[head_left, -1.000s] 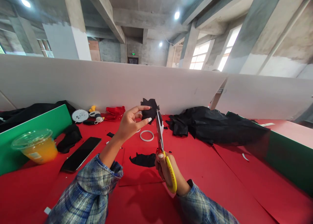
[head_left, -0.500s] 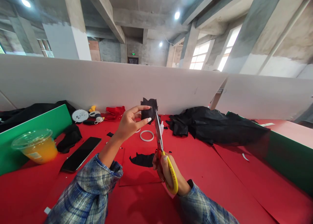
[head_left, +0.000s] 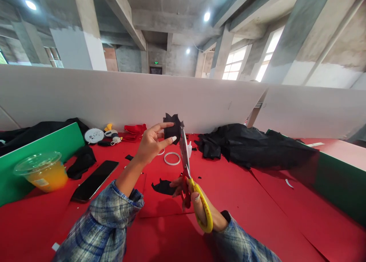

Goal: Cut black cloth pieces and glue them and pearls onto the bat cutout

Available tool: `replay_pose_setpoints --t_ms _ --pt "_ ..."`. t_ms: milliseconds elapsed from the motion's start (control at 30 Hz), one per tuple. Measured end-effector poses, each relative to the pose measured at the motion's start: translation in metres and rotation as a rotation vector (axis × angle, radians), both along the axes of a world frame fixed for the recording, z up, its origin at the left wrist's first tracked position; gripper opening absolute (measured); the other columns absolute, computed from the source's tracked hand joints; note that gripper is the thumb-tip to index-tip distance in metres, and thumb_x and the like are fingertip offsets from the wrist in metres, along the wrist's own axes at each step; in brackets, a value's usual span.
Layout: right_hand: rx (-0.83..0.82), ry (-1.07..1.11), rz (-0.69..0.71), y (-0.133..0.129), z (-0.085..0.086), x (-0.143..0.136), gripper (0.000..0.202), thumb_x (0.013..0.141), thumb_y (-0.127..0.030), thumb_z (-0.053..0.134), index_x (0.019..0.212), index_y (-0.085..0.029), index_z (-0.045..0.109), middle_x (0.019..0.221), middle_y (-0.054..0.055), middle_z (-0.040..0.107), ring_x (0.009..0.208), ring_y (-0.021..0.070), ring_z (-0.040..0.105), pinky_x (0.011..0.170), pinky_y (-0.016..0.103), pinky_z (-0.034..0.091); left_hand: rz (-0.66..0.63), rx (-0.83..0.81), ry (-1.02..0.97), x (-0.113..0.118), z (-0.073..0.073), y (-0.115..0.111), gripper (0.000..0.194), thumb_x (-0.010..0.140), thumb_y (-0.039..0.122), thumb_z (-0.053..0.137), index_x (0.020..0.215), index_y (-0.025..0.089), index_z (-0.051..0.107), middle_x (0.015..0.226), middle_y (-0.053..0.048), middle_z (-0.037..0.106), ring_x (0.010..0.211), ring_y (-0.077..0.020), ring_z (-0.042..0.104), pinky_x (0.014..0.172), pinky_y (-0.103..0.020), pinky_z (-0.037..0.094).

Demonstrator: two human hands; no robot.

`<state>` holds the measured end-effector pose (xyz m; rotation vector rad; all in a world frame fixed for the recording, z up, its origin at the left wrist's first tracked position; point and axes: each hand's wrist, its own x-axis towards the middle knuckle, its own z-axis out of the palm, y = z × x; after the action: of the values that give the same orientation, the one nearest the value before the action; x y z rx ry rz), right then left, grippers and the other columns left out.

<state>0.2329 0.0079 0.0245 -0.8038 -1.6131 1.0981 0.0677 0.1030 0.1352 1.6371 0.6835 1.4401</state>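
Observation:
A small black fabric piece (head_left: 172, 131) with a jagged top edge is pinched between the thumb and fingers of my left hand (head_left: 151, 143), upright above the table. My right hand (head_left: 197, 205) is wrapped round the yellow and red handles of a pair of scissors (head_left: 185, 155). The blades point up and their tips meet the right edge of the fabric piece. Below, partly behind my right fingers, a black scrap (head_left: 163, 187) lies on a red sheet.
A drink cup (head_left: 42, 174), a black phone (head_left: 95, 181) and a green board (head_left: 71, 138) stand at the left. White rings (head_left: 172, 158) lie mid-table. Black fabric (head_left: 251, 146) is heaped at the right, near a green edge (head_left: 340, 182). A white partition (head_left: 143, 98) runs behind.
The scissor handles have spread wider, and my right hand has moved slightly down and right. My left hand has turned the black piece a little to the left.

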Motion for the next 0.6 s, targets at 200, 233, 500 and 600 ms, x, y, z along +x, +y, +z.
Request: replay_pose_setpoints --t_ms 200,233,500,600 --pt "-0.070 -0.053 0.034 -0.003 0.000 -0.004 0.068 0.082 -0.078 0.035 0.105 -0.018 0.054 0.092 0.009 0.058 0.070 0.0172 0.056 0.052 0.027 0.045 -0.005 -0.012 -0.108 -0.002 0.002 0.003 0.047 0.066 0.021 0.077 0.111 0.017 0.064 0.098 -0.007 0.075 0.091 -0.0230 0.071 0.082 -0.036 0.059" --pt "-0.073 -0.038 0.037 -0.003 -0.001 -0.005 0.068 0.082 -0.079 0.034 0.105 -0.018 0.054 0.092 0.008 0.058 0.065 0.0152 0.055 0.051 0.027 0.044 0.005 -0.014 -0.115 -0.002 0.003 0.003 0.047 0.066 0.021 0.077 0.110 0.017 0.064 0.098 -0.007 0.075 0.092 -0.0231 0.071 0.083 -0.037 0.059" --pt "-0.086 0.022 0.001 0.001 -0.003 -0.010 0.073 0.081 -0.081 0.027 0.103 -0.017 0.053 0.098 0.011 0.058 0.053 0.0110 0.051 0.047 0.026 0.038 -0.016 -0.043 -0.015 -0.003 0.003 0.002 0.047 0.067 0.021 0.076 0.113 0.017 0.065 0.098 -0.008 0.074 0.090 -0.0222 0.070 0.075 -0.032 0.059" --pt "-0.081 0.031 -0.040 0.001 0.001 -0.009 0.073 0.081 -0.081 0.026 0.101 -0.016 0.053 0.098 0.010 0.058 0.053 0.0108 0.050 0.047 0.026 0.039 -0.014 -0.055 0.043 0.001 0.001 0.000 0.047 0.067 0.020 0.075 0.113 0.017 0.065 0.099 -0.008 0.073 0.087 -0.0206 0.069 0.072 -0.030 0.058"
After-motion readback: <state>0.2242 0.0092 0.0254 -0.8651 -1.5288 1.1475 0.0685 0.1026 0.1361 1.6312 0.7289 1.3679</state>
